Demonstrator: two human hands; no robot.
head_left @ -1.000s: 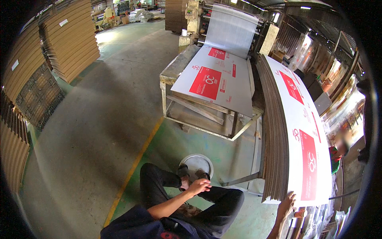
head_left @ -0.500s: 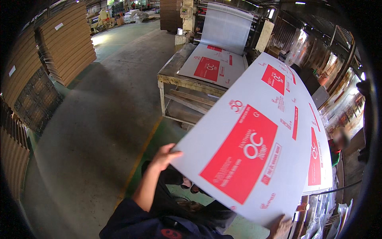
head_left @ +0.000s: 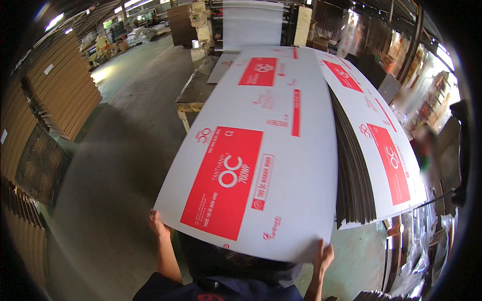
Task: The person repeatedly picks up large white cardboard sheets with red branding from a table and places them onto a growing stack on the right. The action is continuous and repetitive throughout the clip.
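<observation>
A large white cardboard sheet with red printed panels [head_left: 296, 200] stretches away in front of me, held at its two near corners. My left hand [head_left: 158, 224] is closed on the near left corner, thumb on top. At the near right corner, my right hand [head_left: 324, 257] grips the edge, with most of its fingers hidden beneath. The sheet's far end reaches over a worn work table [head_left: 193, 98], where part of another printed sheet [head_left: 219, 69] shows. To the right stands a thick stack of the same printed sheets [head_left: 357, 185], its dark layered edges facing me.
Tall stacks of brown cardboard [head_left: 63, 85] line the left side. Behind the table, a machine carries a broad translucent film [head_left: 252, 25]. Another person [head_left: 427, 148], blurred, is beyond the stack on the right. Plastic-wrapped material [head_left: 409, 261] lies at the lower right.
The sheet has swung left, away from the stack, and now lies squarer to my body. Both hands have moved with its corners, and my view has turned right.
</observation>
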